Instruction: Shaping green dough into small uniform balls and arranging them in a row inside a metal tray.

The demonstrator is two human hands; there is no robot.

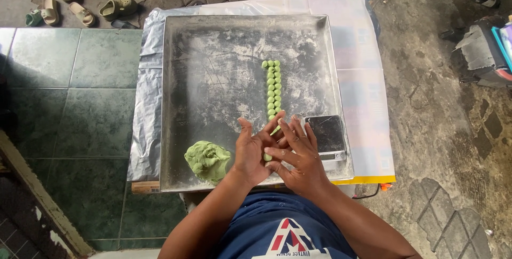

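The left hand (pixel 255 149) and right hand (pixel 298 155) meet over the near edge of a floured metal tray (pixel 213 77), palms turned toward each other and fingers stretched out flat. Between them sits a small piece of green dough (pixel 268 156), its lower end showing just under the right fingertips (pixel 273 152) and another sliver peeping out above, near the left index finger. The hands are pressed together on that piece rather than curled round it.

Just left of the left wrist lies a rough dough lump (pixel 207 160), touching the tray floor, close to the hand but apart from it. Straight ahead of the fingers, running away from the person, stands a double row of small dough balls (pixel 273 89); its nearest end almost reaches the left fingertips. Beside the right hand, just beyond its knuckles, rests a small dark scale (pixel 326 135) in the tray's corner.

The tray sits on plastic sheeting (pixel 146 104) over the worktop. Far off, past the left hand, several sandals (pixel 80 5) lie on the floor.
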